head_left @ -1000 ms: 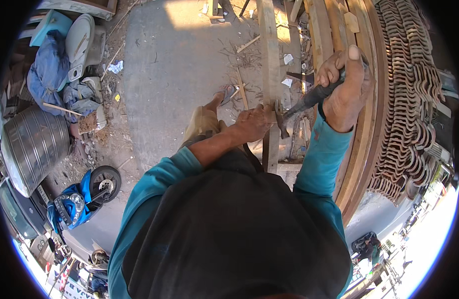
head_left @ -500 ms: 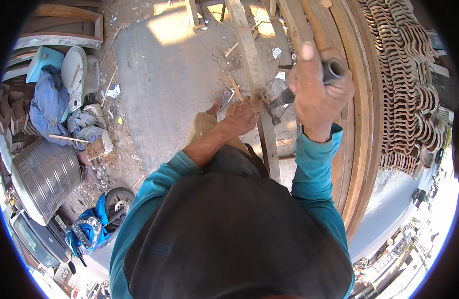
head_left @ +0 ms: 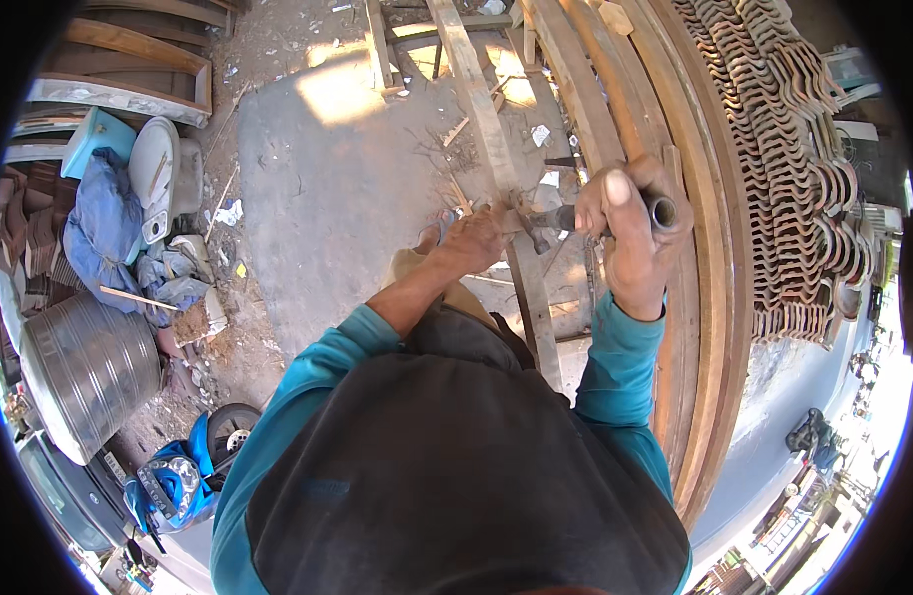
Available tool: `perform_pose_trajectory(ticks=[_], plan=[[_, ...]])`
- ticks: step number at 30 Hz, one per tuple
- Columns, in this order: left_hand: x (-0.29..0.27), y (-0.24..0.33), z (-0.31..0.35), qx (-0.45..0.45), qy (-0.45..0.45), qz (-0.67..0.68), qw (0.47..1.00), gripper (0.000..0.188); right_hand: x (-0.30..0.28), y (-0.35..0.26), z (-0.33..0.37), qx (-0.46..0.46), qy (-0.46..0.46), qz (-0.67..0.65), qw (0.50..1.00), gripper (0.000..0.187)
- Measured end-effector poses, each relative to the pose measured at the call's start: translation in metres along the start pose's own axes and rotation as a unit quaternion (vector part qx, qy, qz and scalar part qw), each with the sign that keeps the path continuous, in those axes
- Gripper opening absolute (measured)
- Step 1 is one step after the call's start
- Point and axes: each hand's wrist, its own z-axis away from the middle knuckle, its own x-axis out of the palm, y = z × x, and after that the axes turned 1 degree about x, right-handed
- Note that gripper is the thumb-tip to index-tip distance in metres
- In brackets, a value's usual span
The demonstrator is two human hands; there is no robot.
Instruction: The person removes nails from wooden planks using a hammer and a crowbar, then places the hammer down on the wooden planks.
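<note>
My right hand [head_left: 635,226] is wrapped round the dark tubular handle of a hammer [head_left: 557,217], its thumb along the top. The handle's hollow end pokes out beside the fist. At the other end, the metal head rests at or just above a long wooden beam [head_left: 484,124]. Close to that head, my left hand [head_left: 473,244] is pressed against the beam with its fingers closed. Whatever those fingers pinch, if anything, is hidden. The beam runs from the far edge toward my body, and my foot shows beside the left hand.
Long timbers [head_left: 699,188] lie along the right, beside stacked roof tiles [head_left: 774,198]. On the left are a toilet bowl [head_left: 155,159], a blue bag [head_left: 104,218], a metal drum [head_left: 91,359] and a blue motorcycle [head_left: 179,476]. Wood scraps litter the ground around a flat grey sheet [head_left: 307,188].
My right hand and the hammer have come down lower, toward the beam. My left hand stays at the same spot on the beam. The whole view has shifted slightly.
</note>
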Motion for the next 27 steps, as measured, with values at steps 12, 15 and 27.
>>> perform_pose_trajectory(ticks=[12,15,27], plan=[[0.023,-0.005,-0.006,0.035,0.022,-0.079,0.996,0.070,0.021,0.016,0.008,-0.115,0.093,0.120,0.982,0.032],[0.032,-0.024,0.007,0.022,-0.013,-0.146,0.989,0.069,0.050,0.001,-0.031,-0.065,0.082,0.152,0.983,0.027],[-0.011,0.019,0.013,0.000,0.000,-0.077,0.997,0.045,0.008,-0.004,0.058,-0.103,0.117,-0.051,0.986,0.031]])
